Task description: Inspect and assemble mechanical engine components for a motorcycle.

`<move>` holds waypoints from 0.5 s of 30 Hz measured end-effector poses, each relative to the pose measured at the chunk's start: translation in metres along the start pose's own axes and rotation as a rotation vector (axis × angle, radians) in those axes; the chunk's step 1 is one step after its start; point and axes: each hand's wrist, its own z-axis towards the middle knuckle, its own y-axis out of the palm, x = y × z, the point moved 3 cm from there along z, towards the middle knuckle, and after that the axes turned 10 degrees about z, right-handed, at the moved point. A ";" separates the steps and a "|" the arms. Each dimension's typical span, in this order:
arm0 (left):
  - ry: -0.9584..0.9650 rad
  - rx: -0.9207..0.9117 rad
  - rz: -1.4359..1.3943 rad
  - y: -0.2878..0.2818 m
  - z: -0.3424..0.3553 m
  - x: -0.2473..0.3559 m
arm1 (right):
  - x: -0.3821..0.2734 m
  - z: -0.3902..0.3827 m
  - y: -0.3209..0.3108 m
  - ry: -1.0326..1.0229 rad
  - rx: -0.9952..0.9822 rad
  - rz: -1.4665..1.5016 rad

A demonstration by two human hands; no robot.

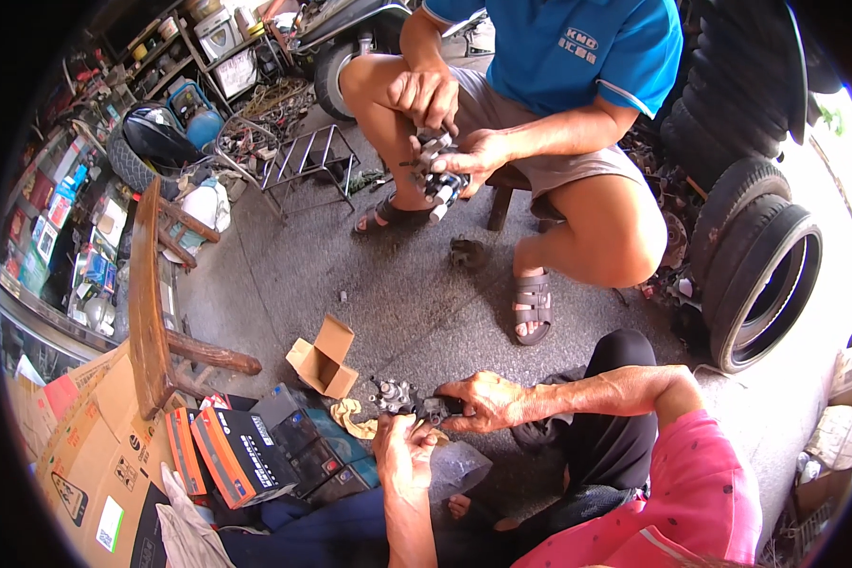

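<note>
Both the left hand (402,452) and right hand (483,402) grasp a grey metal part (402,396), its middle hidden.

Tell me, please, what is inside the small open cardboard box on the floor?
The small open cardboard box lies tipped, flaps spread; only bare brown inner walls show. Its deeper inside is shadowed and cannot be seen.

Counts in view: two metal brake assemblies, one (409,398) between the wearer's hands and one (437,170) in the seated person's hands; one open cardboard box (323,357); two orange-and-black boxes (239,454) (186,450); two stacked tyres (762,270) at right; two sandals (532,305) (391,216).
</note>
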 end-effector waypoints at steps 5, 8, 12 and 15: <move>0.001 0.011 0.038 0.002 0.000 0.000 | 0.001 -0.001 -0.001 0.006 0.002 0.007; 0.019 0.010 0.059 -0.005 0.001 -0.001 | -0.002 0.002 0.000 0.003 -0.004 0.005; -0.006 0.024 0.024 0.001 0.000 0.002 | 0.000 0.002 -0.001 0.002 -0.002 -0.006; -0.021 0.036 0.020 0.007 -0.002 0.004 | 0.004 0.002 0.001 -0.021 0.018 -0.026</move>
